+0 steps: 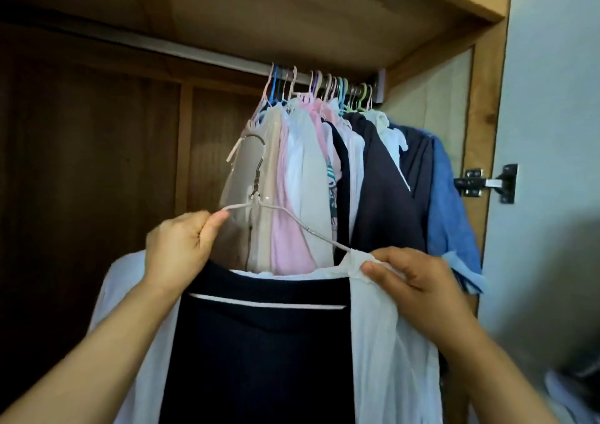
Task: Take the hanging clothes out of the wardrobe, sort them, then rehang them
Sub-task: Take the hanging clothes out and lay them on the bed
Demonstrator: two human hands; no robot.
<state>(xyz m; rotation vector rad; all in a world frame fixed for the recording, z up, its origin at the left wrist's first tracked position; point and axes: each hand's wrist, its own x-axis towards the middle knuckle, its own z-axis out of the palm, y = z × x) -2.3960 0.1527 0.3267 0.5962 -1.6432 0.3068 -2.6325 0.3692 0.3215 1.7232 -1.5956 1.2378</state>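
Both hands (181, 245) (418, 280) hold white hanger (292, 220), hook upward, tilted down-right.

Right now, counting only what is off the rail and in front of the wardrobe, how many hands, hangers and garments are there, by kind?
Hands: 2, the left hand and the right hand
Hangers: 1, the white hanger
Garments: 2, the white shirt and the navy garment
Total: 5
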